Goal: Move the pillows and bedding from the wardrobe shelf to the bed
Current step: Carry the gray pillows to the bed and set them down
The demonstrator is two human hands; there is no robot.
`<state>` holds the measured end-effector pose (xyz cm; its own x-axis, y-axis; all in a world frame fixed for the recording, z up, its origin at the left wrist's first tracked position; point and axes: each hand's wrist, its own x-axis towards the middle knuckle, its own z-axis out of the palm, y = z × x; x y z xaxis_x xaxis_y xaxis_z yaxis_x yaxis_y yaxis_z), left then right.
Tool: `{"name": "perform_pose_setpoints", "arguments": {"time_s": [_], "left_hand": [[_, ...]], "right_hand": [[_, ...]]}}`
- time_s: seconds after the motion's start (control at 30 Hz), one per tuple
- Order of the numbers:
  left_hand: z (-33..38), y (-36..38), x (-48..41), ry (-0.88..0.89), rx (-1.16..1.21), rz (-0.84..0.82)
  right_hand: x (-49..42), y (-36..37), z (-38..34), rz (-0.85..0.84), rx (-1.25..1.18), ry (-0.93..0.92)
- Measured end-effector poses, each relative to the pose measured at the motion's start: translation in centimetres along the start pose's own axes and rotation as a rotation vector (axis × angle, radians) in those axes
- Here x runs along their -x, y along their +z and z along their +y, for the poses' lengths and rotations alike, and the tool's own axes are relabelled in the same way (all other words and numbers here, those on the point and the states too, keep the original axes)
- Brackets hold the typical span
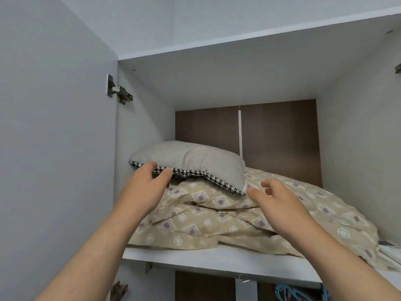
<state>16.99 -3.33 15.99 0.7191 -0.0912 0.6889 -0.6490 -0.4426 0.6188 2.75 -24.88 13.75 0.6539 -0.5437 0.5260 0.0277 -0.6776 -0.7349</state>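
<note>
One wide-angle head view, worn by the person, looks forward and a little upward into the wardrobe (358,148). It sits close, within arm's reach of the shelf (195,260). The open door (54,148) fills its left side.

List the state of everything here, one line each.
Grey pillow, lying on the bedding, not yet lifted.
Patterned bedding, crumpled on the shelf.
Left hand, open, fingers touching the pillow's front edge.
Right hand, open, beside the pillow's corner; contact unclear.
Wardrobe door, open.
</note>
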Motion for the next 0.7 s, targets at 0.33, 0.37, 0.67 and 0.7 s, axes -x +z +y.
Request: {"name": "perform_pose_setpoints", "arguments": {"time_s": [0.33, 0.37, 0.67, 0.7], "left_hand": [[-0.6, 4.5, -17.8, 0.026, -0.335, 0.094], [-0.8, 4.9, -19.6, 0.025, -0.387, 0.089], [-5.4, 8.7, -28.1, -0.157, -0.493, -0.252], [-5.8, 9.0, -28.5, -0.183, -0.490, -0.263]], "right_hand": [[-15.0, 6.6, -2.1, 0.175, -0.040, 0.141], [-16.6, 7.4, -2.4, 0.178, -0.054, 0.164], [-24.9, 12.0, -2.4, 0.053, -0.004, 0.313], [-25.2, 12.2, -2.1, 0.046, -0.021, 0.325]]}}
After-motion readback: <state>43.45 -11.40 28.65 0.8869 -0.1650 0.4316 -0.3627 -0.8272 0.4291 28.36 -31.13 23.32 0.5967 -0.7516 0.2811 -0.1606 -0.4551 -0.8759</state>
